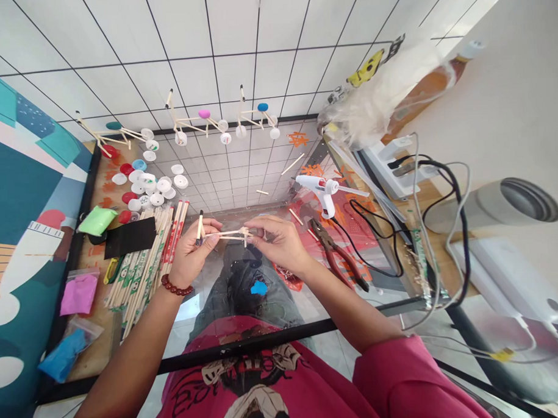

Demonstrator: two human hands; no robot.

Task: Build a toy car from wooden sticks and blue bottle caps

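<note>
Between my two hands is a small frame of pale wooden sticks (231,234), held level above the glass tabletop. My left hand (193,251) pinches its left end, where an upright stick with a black tip (200,227) rises past the fingers. My right hand (280,240) has thumb and fingers closed on the other end, at a joint of short crossing sticks. The fingers partly hide both joints. Left of my left hand lies a pile of wooden chopsticks (141,275) in printed wrappers. Right of my right hand are red-handled pliers (338,252) and a white glue gun (322,192).
Along the back stand stick models with a green (114,126), a pink (204,114) and a blue seat (262,107). Bottle caps (145,183), a black sheet (130,237) and bags of pink (79,292) and blue clay (64,355) lie left. Cables (375,230) run right.
</note>
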